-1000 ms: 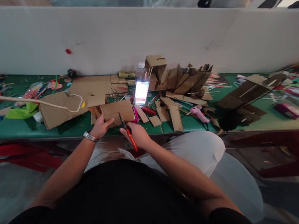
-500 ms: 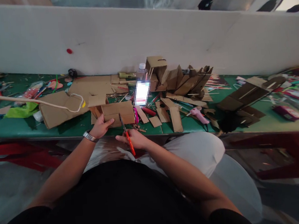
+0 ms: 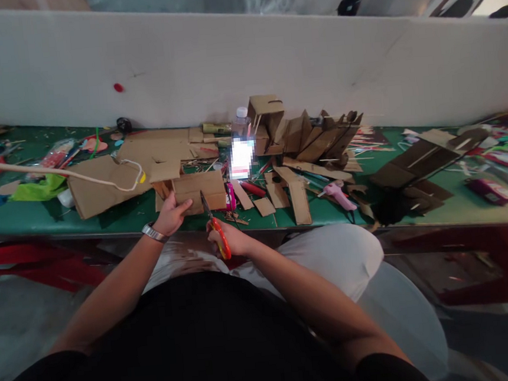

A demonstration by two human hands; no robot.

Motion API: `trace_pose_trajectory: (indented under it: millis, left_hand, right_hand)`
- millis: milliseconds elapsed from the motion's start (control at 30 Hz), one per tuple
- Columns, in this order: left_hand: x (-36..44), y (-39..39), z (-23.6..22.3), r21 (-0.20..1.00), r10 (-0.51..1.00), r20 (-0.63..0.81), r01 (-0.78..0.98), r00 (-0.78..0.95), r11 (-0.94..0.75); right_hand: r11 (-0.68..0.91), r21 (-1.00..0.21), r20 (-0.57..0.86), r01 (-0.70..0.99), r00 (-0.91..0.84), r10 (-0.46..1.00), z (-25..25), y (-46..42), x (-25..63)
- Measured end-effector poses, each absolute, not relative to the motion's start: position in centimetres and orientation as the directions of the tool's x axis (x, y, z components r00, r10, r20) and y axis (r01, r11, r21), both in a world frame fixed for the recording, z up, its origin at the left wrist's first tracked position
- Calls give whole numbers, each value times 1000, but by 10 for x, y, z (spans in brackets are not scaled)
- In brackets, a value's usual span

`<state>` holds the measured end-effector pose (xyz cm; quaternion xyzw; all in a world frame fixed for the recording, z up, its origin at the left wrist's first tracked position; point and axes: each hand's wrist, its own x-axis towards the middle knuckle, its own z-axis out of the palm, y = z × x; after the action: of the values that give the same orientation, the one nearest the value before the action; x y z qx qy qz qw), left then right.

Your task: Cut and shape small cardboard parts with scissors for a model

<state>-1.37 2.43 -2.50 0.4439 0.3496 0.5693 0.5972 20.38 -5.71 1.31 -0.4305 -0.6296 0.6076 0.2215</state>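
Note:
My left hand (image 3: 171, 214), with a watch on the wrist, grips the near left edge of a brown cardboard piece (image 3: 200, 189) at the front of the green table (image 3: 38, 218). My right hand (image 3: 231, 240) is closed round the orange handles of a pair of scissors (image 3: 215, 226). The blades point up and away into the lower edge of the cardboard piece, just right of my left thumb.
Cardboard scraps (image 3: 296, 195) and folded cardboard shapes (image 3: 315, 134) litter the table. A pink glue gun (image 3: 338, 195) lies to the right, a lit phone (image 3: 240, 156) and a bottle (image 3: 241, 120) behind the piece. A cord (image 3: 56, 171) crosses the left. A white wall (image 3: 226, 74) backs the table.
My right hand has closed on the scissor handles and the blades have pushed a little further into the cardboard. My left hand has barely moved.

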Motion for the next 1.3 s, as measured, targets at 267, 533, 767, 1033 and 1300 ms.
trace_pose_trajectory:
  millis: [267,533,767,1033,1300]
  left_hand:
    - [-14,25,-28,941,988,98,-334,122,-52]
    - [-12,25,-28,944,987,110,-322,116,-68]
    - [-12,26,-30,942,986,109,-330,125,-62]
    - [-13,27,-33,957,984,118,-281,131,-77]
    - [-10,25,-29,953,986,119,-292,112,-82]
  right_hand:
    - [342,-838,-86,426,-721,687,19,-55,217]
    - [670,-357,-175,651,-751,637,47,-63,212]
    - [698,-228,-252,679,-734,631,65,-66,213]
    - [703,-145,-229,696,-715,660,63,-72,213]
    - [617,-267,-207,741,-669,714,61,-69,213]
